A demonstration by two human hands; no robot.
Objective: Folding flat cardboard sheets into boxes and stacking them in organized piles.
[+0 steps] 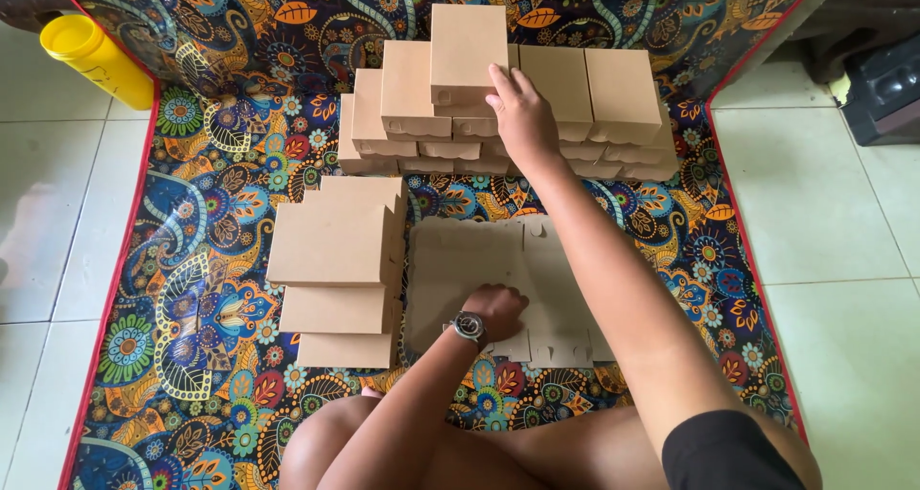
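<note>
Left hand (498,310), watch on the wrist, curls knuckles-down on the flat blanks (479,270) near the knees, pinning them. Folded lids (335,250) sit stacked just left. Farther out, the right hand (522,116) lies open, fingers flat against the box stack (460,49). Best to press squarely here, I'd say, so the top box seats flush without tipping the tiers.

Folded boxes (498,88), far stack: plain brown cardboard, matt, smooth faces. Flat blanks (479,260), near centre: same matt cardboard, scalloped cut edges. Left pile of folded boxes (335,260): same board. Floor mat (192,289): glossy patterned plastic sheet, light reflections. Floor tiles (834,203): pale, smooth, faint sheen. Yellow bottle (96,59), far left: smooth plastic. Wristwatch (469,326): shiny metal-looking case.
</note>
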